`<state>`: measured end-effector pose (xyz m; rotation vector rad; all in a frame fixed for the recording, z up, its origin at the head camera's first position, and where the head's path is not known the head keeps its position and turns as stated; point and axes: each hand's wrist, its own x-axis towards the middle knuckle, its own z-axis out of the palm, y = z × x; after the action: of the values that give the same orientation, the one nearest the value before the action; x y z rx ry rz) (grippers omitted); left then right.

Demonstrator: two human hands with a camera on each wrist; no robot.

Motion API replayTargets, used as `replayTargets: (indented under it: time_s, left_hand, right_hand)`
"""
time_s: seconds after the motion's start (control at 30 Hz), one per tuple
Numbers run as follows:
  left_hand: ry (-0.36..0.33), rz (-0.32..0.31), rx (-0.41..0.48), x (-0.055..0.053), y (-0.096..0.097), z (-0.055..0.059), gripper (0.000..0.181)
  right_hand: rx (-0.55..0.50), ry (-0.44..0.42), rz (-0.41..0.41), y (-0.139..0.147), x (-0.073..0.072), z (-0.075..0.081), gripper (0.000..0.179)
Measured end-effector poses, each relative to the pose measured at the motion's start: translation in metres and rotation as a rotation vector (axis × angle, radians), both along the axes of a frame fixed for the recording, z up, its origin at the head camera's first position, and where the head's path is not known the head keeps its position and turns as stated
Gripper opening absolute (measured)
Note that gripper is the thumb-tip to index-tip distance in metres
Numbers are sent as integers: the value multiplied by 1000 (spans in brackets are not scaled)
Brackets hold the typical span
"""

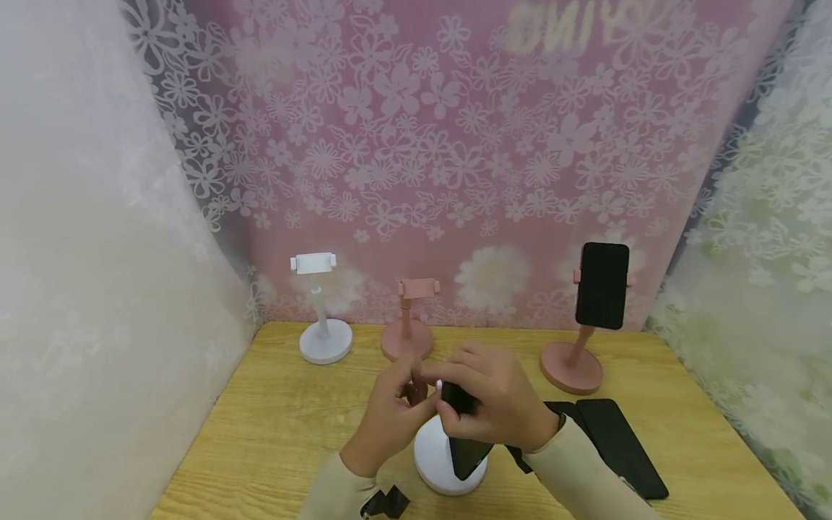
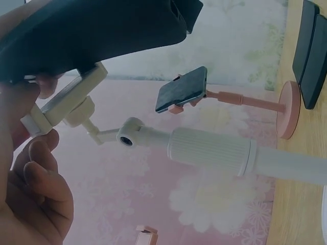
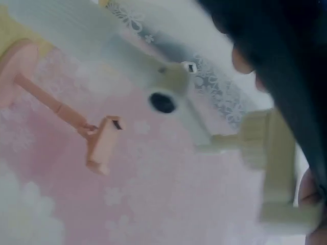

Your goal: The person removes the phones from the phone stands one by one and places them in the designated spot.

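A white phone stand [image 1: 432, 458] stands at the front middle of the table, its upper part largely hidden by the hands in the head view. My right hand [image 1: 497, 397] grips a black phone [image 1: 469, 453], tilted beside the stand's clamp. In the left wrist view the phone [image 2: 102, 38] lies against one end of the white clamp [image 2: 74, 99]. At the clamp's other end, my left hand [image 1: 393, 412] pinches it with thumb and fingers. The right wrist view shows the phone [image 3: 276, 61] close against the clamp [image 3: 281, 168], somewhat blurred.
Behind stand a white phone stand [image 1: 325, 339] and a pink one [image 1: 406, 336], both with bare clamps. At right another pink stand [image 1: 572, 368] carries a phone [image 1: 602, 285]. Dark phones [image 1: 620, 444] lie by the right forearm. Patterned curtains [image 1: 416, 144] enclose the table.
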<state>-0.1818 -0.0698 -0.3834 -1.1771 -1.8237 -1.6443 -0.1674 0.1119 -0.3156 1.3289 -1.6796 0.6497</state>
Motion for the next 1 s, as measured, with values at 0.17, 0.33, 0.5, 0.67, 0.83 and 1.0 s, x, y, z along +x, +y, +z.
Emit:
replayTargets:
  time_s: [0.17, 0.33, 0.5, 0.67, 0.83, 1.0]
  left_hand:
    - [-12, 6, -19, 3, 3, 1, 22]
    - [-4, 3, -16, 2, 4, 0, 21]
    - [-37, -24, -10, 2, 3, -1, 23]
    - [-80, -43, 1, 3, 1, -1, 22]
    - [-113, -39, 4, 3, 0, -2, 20]
    - [-129, -19, -7, 4, 0, -2, 19]
  right_hand:
    - [33, 20, 14, -1, 13, 0, 28]
    - [35, -22, -16, 12, 29, -9, 33]
    - [28, -129, -135, 49, 37, -34, 31]
    - [-46, -225, -259, 108, 33, -67, 18]
    - [-82, -392, -471, 184, 33, -94, 31]
    - [-67, -607, -772, 262, 36, -119, 26]
